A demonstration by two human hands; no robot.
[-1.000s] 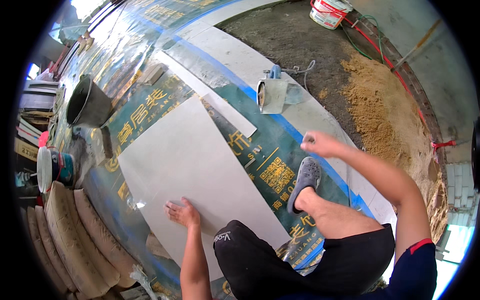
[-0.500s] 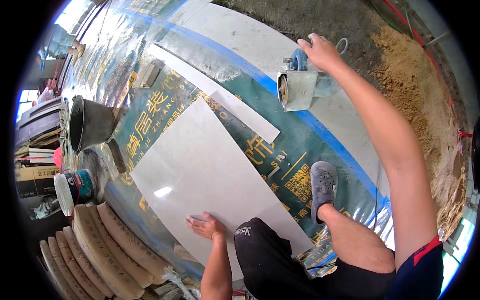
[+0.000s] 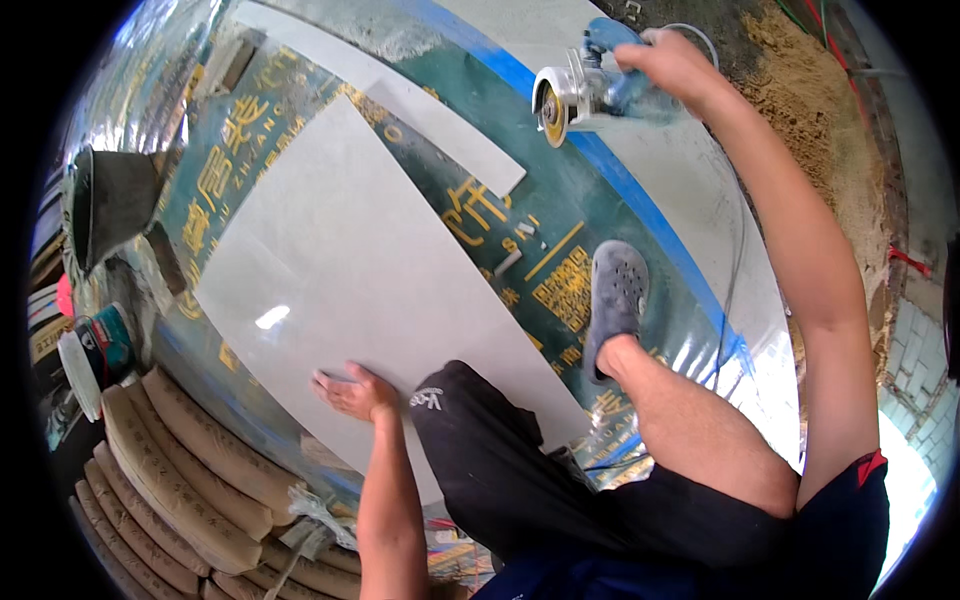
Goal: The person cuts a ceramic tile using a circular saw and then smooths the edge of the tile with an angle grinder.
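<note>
Head view shows the floor covered by one green printed tarp (image 3: 300, 130) with a blue edge, and on it, filling the middle, one large pale tile (image 3: 350, 270) lying flat. Toward 12 o'clock of it lies one narrow cut strip of tile (image 3: 440, 125), apart from the big piece. At 8 o'clock sit stacked sacks (image 3: 170, 480), at least five that I can count, and at 10 o'clock one dark bucket (image 3: 110, 200). My one grey shoe (image 3: 615, 300) stands on the tarp at 3 o'clock of the tile. My right hand (image 3: 675, 65) is closed around the blue body of one angle grinder (image 3: 590, 90), held up in the air at 1 o'clock, disc facing the tile and well apart from it. My left hand (image 3: 355, 392) lies open, palm down, fingers spread on the tile's near edge at 6 o'clock. I judge the risks to be these: the grinder's cord trailing by my leg could snag, and my pressing hand could slip on the glossy tile toward the cut.
</note>
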